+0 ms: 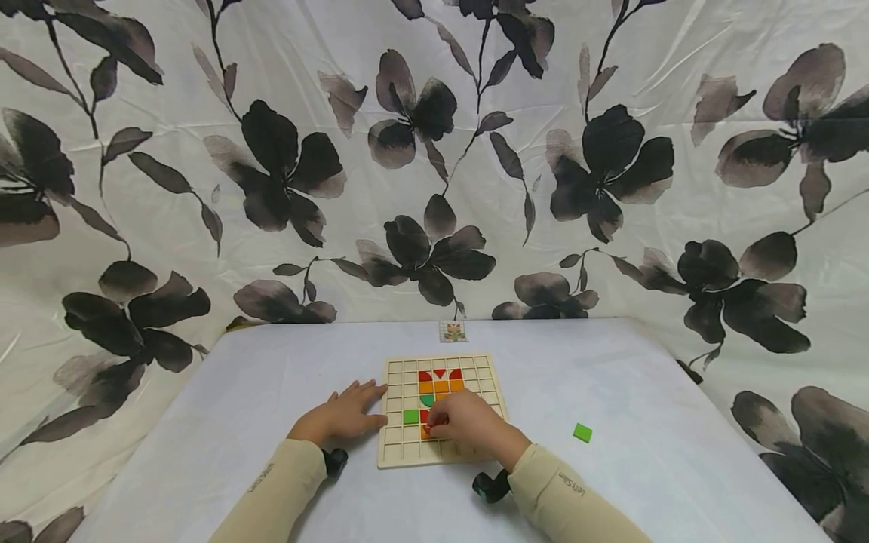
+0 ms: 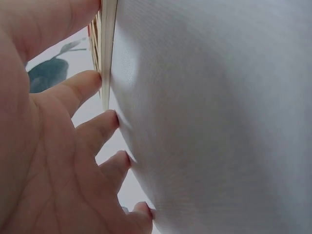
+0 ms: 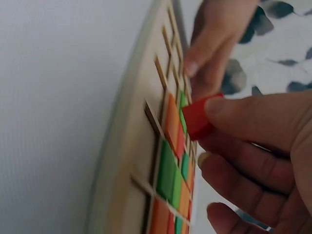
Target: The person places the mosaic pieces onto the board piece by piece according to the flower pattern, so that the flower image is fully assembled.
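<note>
A wooden grid board (image 1: 400,454) lies on the white table, with red, orange and green tiles set in its middle columns. My left hand (image 1: 342,414) lies at the board's left side, fingers spread, thumb and a fingertip against its edge; the left wrist view shows the board's side (image 2: 108,53) by those fingers. Over the lower middle of the grid, my right hand (image 1: 470,424) pinches a red tile (image 3: 197,119) between thumb and forefinger. That tile is tilted and close to the board's face. A green square tile (image 1: 410,416) sits in a cell left of it.
A loose green tile (image 1: 582,432) lies on the table to the right of the board. Behind the board, near the far edge, is a small picture card (image 1: 452,332) with a coloured pattern. A flower-printed cloth (image 1: 421,188) hangs behind the table.
</note>
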Action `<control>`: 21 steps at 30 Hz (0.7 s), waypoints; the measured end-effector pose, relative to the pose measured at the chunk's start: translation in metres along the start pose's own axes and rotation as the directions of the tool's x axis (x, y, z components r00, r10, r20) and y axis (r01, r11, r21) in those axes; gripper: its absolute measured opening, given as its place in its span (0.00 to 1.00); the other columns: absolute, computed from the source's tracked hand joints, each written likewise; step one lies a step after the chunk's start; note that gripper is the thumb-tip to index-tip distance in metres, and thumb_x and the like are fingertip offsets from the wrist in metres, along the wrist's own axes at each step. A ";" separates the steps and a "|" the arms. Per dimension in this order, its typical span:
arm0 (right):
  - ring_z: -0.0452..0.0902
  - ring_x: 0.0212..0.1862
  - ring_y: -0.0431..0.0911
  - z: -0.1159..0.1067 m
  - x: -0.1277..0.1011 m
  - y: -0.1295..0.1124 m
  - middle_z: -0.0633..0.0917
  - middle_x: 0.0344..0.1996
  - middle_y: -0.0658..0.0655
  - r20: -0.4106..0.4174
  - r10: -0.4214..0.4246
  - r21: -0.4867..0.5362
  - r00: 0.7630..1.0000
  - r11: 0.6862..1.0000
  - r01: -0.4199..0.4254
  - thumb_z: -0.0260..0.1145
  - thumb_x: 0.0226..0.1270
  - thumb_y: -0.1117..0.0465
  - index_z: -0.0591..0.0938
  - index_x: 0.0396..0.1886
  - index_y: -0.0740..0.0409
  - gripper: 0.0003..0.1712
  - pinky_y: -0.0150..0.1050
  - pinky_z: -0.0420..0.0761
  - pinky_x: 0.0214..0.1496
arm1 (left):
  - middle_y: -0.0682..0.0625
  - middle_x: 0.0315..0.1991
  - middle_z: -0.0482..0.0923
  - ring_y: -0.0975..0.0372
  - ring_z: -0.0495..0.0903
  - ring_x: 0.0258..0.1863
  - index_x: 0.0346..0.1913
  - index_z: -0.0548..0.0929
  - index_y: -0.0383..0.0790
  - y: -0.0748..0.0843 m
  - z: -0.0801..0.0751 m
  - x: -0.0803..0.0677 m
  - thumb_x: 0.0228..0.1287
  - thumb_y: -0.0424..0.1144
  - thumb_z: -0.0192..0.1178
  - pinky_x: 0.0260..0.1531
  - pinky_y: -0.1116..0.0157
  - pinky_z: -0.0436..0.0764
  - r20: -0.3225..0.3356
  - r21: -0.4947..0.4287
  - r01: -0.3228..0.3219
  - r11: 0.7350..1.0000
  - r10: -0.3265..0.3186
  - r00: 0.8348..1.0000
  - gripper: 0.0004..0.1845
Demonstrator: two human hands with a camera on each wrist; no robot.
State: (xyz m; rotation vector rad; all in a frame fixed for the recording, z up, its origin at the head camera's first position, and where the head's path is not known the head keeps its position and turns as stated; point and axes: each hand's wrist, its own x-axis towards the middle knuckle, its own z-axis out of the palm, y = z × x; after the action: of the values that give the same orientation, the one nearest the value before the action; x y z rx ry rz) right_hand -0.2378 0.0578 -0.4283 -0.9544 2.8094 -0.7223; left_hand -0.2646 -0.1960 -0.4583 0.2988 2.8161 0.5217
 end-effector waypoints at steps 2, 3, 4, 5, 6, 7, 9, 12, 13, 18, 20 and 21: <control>0.73 0.30 0.32 0.006 0.003 -0.005 0.83 0.25 0.38 -0.006 -0.001 -0.041 1.000 0.999 0.001 0.70 0.62 0.55 0.87 0.30 0.47 0.03 0.28 0.76 0.37 | 0.41 0.75 0.57 0.40 0.50 0.75 0.72 0.65 0.47 -0.001 0.000 0.000 0.64 0.56 0.59 0.68 0.32 0.47 0.001 -0.002 -0.004 1.000 0.004 1.000 0.37; 0.73 0.30 0.32 0.008 0.004 -0.007 0.83 0.25 0.38 -0.014 -0.010 -0.068 1.000 0.998 0.009 0.70 0.62 0.55 0.87 0.30 0.46 0.03 0.28 0.76 0.36 | 0.41 0.75 0.58 0.40 0.50 0.75 0.72 0.65 0.47 -0.001 0.000 0.001 0.63 0.56 0.59 0.68 0.32 0.48 0.000 0.000 -0.006 1.000 0.006 1.000 0.37; 0.73 0.30 0.32 0.011 0.005 -0.009 0.83 0.25 0.38 -0.021 -0.016 -0.097 1.000 0.995 0.014 0.70 0.62 0.54 0.87 0.30 0.46 0.03 0.28 0.75 0.36 | 0.41 0.75 0.58 0.40 0.50 0.75 0.72 0.65 0.47 -0.001 0.000 0.001 0.63 0.56 0.59 0.67 0.32 0.48 -0.002 0.004 -0.009 1.000 0.009 1.000 0.37; 0.73 0.30 0.32 0.013 0.007 -0.011 0.83 0.25 0.38 -0.027 -0.024 -0.119 0.999 0.993 0.021 0.70 0.62 0.54 0.87 0.31 0.45 0.03 0.28 0.75 0.36 | 0.41 0.75 0.58 0.40 0.50 0.75 0.72 0.65 0.47 -0.002 0.000 0.001 0.63 0.56 0.59 0.67 0.32 0.48 -0.004 0.005 -0.009 1.000 0.009 1.000 0.37; 0.72 0.29 0.32 0.015 0.008 -0.013 0.84 0.25 0.38 -0.033 -0.035 -0.144 0.999 0.989 0.030 0.70 0.62 0.54 0.87 0.31 0.45 0.03 0.28 0.75 0.35 | 0.41 0.75 0.58 0.40 0.51 0.75 0.72 0.65 0.47 -0.002 0.000 0.001 0.63 0.56 0.59 0.67 0.32 0.48 -0.006 0.005 -0.009 1.000 0.009 1.000 0.37; 0.73 0.29 0.32 0.017 0.009 -0.015 0.84 0.25 0.39 -0.038 -0.045 -0.170 0.998 0.985 0.038 0.70 0.62 0.54 0.87 0.32 0.45 0.03 0.28 0.75 0.35 | 0.41 0.75 0.58 0.40 0.51 0.75 0.72 0.65 0.47 -0.002 0.000 0.001 0.63 0.56 0.58 0.67 0.32 0.48 -0.007 0.007 -0.009 1.000 0.009 1.000 0.36; 0.73 0.28 0.32 0.022 0.012 -0.019 0.85 0.26 0.39 -0.048 -0.072 -0.242 0.996 0.969 0.058 0.70 0.61 0.54 0.88 0.32 0.45 0.03 0.27 0.75 0.33 | 0.41 0.75 0.58 0.40 0.51 0.75 0.72 0.65 0.47 -0.002 0.000 0.002 0.64 0.56 0.58 0.67 0.32 0.48 -0.009 0.008 -0.010 1.000 0.010 1.000 0.36; 0.72 0.25 0.32 0.027 0.015 -0.024 0.84 0.24 0.39 -0.056 -0.118 -0.367 0.991 0.926 0.089 0.70 0.61 0.54 0.87 0.30 0.44 0.02 0.26 0.73 0.31 | 0.41 0.75 0.58 0.40 0.51 0.75 0.72 0.65 0.47 -0.001 0.000 0.002 0.64 0.56 0.58 0.67 0.32 0.48 -0.012 0.011 -0.010 1.000 0.011 1.000 0.36; 0.71 0.24 0.32 0.029 0.016 -0.025 0.83 0.23 0.39 -0.061 -0.136 -0.402 0.989 0.910 0.100 0.70 0.61 0.54 0.87 0.29 0.44 0.02 0.26 0.73 0.30 | 0.41 0.75 0.58 0.40 0.51 0.75 0.72 0.65 0.47 -0.001 0.000 0.002 0.64 0.56 0.58 0.67 0.32 0.48 -0.011 0.013 -0.010 1.000 0.010 1.000 0.36; 0.69 0.22 0.34 0.034 0.019 -0.032 0.79 0.19 0.42 -0.074 -0.159 -0.470 0.985 0.876 0.106 0.69 0.62 0.56 0.85 0.24 0.46 0.07 0.30 0.71 0.31 | 0.40 0.75 0.58 0.39 0.50 0.75 0.72 0.65 0.46 0.000 -0.001 0.000 0.64 0.55 0.58 0.67 0.31 0.48 -0.011 0.011 -0.018 1.000 0.018 1.000 0.36; 0.68 0.22 0.35 0.036 0.021 -0.033 0.78 0.17 0.42 -0.077 -0.137 -0.453 0.988 0.887 0.087 0.67 0.62 0.57 0.85 0.22 0.47 0.09 0.32 0.71 0.31 | 0.40 0.75 0.58 0.39 0.51 0.75 0.72 0.65 0.46 0.000 -0.002 0.000 0.64 0.55 0.58 0.67 0.31 0.48 -0.011 0.010 -0.025 1.000 0.025 1.000 0.36; 0.68 0.22 0.36 0.036 0.022 -0.033 0.77 0.16 0.42 -0.079 -0.125 -0.439 0.989 0.895 0.078 0.67 0.62 0.59 0.84 0.22 0.47 0.09 0.32 0.70 0.30 | 0.40 0.74 0.58 0.39 0.51 0.75 0.72 0.65 0.46 0.000 -0.001 0.000 0.64 0.55 0.58 0.67 0.31 0.48 -0.010 0.011 -0.028 1.000 0.028 1.000 0.36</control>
State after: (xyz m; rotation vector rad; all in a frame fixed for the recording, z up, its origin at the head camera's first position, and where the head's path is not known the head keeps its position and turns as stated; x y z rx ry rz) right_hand -0.2288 0.0073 -0.4438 -1.1614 3.1037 -0.1447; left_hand -0.2650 -0.1963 -0.4570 0.3393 2.8292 0.5154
